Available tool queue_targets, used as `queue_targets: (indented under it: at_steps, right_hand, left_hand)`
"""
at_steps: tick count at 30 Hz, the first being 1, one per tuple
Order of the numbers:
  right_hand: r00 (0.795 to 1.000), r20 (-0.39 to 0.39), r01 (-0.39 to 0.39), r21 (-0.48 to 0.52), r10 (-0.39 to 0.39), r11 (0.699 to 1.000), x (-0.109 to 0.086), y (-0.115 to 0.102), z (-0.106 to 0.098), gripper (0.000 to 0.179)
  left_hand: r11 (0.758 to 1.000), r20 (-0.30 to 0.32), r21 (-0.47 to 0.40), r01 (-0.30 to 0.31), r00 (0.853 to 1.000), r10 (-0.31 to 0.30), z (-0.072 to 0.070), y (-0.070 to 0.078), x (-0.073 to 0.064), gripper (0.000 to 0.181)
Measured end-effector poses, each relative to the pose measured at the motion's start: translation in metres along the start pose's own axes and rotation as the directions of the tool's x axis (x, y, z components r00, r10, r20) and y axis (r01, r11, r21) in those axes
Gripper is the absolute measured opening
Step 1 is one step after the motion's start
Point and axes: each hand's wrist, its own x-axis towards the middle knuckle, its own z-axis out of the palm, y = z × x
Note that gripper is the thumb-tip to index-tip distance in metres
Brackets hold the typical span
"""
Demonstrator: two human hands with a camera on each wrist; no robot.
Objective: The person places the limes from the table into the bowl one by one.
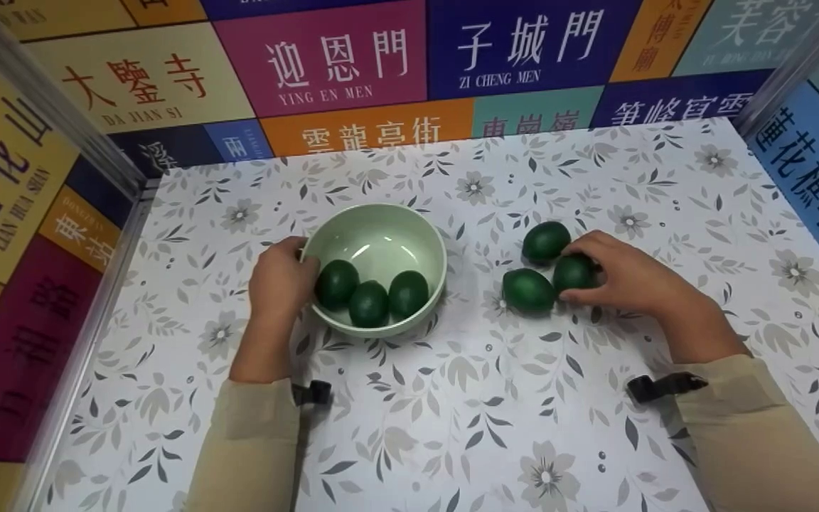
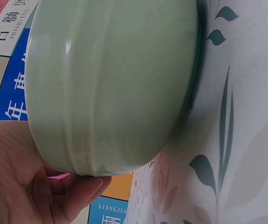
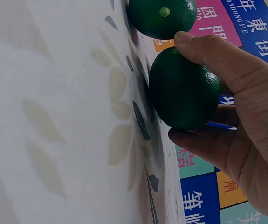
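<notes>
A pale green bowl [image 1: 381,235] stands on the table with three dark green limes [image 1: 368,304] along its near inner side. My left hand [image 1: 283,279] grips the bowl's left rim, thumb at the edge; in the left wrist view, curled fingers [image 2: 80,198] show against the bowl's outer wall [image 2: 120,93]. To the right of the bowl, my right hand [image 1: 619,274] holds a lime [image 3: 185,88] between thumb and fingers, low at the tabletop. Two other limes lie beside it, a far lime [image 1: 546,242] and a near-left lime [image 1: 528,290].
A white cloth with grey flowers and leaves covers the table [image 1: 452,405]. Colourful panels with lettering [image 1: 342,64] rise behind it and at both sides, with metal posts [image 1: 89,121] at the corners. Dark straps [image 1: 665,386] circle both sleeves.
</notes>
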Motion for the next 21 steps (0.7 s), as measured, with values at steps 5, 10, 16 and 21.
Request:
queue_targets:
  at_steps: [5,10,16,21]
  right_hand:
    - [1.000,0.007,-0.020,0.007,0.020,1.000,-0.0012,-0.0017,-0.0010,0.060]
    - [1.000,0.009,-0.023,0.005,0.022,1.000,-0.0017,-0.0025,-0.0019,0.060]
    - [1.000,-0.001,-0.011,0.003,0.011,1.000,-0.0014,-0.0022,-0.0015,0.060]
    - [1.000,0.004,-0.012,0.004,0.012,1.000,-0.0020,-0.0037,-0.0018,0.060]
  left_hand:
    - [1.000,-0.014,0.007,-0.018,1.000,0.018,0.0003,-0.0001,-0.0005,0.045]
    - [1.000,-0.017,0.009,-0.024,1.000,0.024,-0.0001,0.0005,-0.0009,0.044]
    - [1.000,-0.015,0.008,-0.019,1.000,0.019,0.0000,0.0001,-0.0003,0.044]
    - [1.000,-0.018,0.010,-0.011,1.000,0.011,-0.0001,0.0002,-0.0004,0.045]
